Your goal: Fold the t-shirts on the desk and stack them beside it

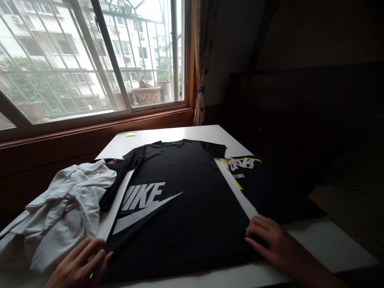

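Head view: pinching black shirt [192,224] by lower sides, spread between left hand [82,262] and right hand [267,238], probably for flatness.

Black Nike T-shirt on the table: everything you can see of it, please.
Black T-shirt: short sleeves, round neck, smooth, thin-looking fabric. It lies spread out, nearly flat, on the white table, collar at the far end, hem nearest the person. Large grey NIKE lettering above a swoosh runs to its left edge, the N partly hidden. The left hand and right hand pinch its lower side edges.
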`<state>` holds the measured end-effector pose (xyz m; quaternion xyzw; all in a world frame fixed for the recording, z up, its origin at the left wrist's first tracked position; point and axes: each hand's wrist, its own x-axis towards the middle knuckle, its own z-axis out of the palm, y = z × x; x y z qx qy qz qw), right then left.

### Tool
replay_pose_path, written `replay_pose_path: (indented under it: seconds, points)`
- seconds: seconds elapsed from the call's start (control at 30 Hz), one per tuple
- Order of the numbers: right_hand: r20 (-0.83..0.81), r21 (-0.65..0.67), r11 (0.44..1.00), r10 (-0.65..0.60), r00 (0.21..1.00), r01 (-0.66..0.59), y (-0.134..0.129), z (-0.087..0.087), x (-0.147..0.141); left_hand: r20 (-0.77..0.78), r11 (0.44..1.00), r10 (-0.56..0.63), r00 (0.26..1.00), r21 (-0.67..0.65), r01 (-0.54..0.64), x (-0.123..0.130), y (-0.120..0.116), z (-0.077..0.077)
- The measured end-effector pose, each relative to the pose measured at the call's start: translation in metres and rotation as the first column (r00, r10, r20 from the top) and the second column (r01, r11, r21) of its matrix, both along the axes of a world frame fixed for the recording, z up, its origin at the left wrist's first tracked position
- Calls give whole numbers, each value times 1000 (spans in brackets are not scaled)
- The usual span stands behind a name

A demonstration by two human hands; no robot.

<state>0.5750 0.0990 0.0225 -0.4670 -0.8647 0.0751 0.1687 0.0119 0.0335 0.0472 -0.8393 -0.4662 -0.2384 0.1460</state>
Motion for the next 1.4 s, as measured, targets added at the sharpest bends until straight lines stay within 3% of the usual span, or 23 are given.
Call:
replay_pose_path:
  seconds: [0.2,0.4,0.57,0.7,0.83,1.13,1.4]
  points:
    - [-15,74,997,-18,1000,19,2,-1,-8,-144,997,-36,989,-72,26,52,37,-4]
    - [8,60,998,-13,1000,12,7,4,-19,-255,992,8,967,-121,-40,95,75,-37]
    - [3,2,999,-34,999,34,8,1,-18,-201,972,142,969,-159,-175,74,88,-66]
    - [4,-35,999,-23,1000,23,8,-2,-15,-175,950,256,951,-135,-281,44,84,-77]
    - [8,-28,999,-15,1000,15,10,-1,-16,-177,943,276,945,-143,-302,33,80,-79]
    - [-26,1,1000,-2,1000,2,9,-3,-14,-213,930,287,934,-174,-325,39,80,-74]
    - [-28,-48,998,32,999,-33,6,-6,-9,-251,945,226,941,-177,-274,39,77,-72]
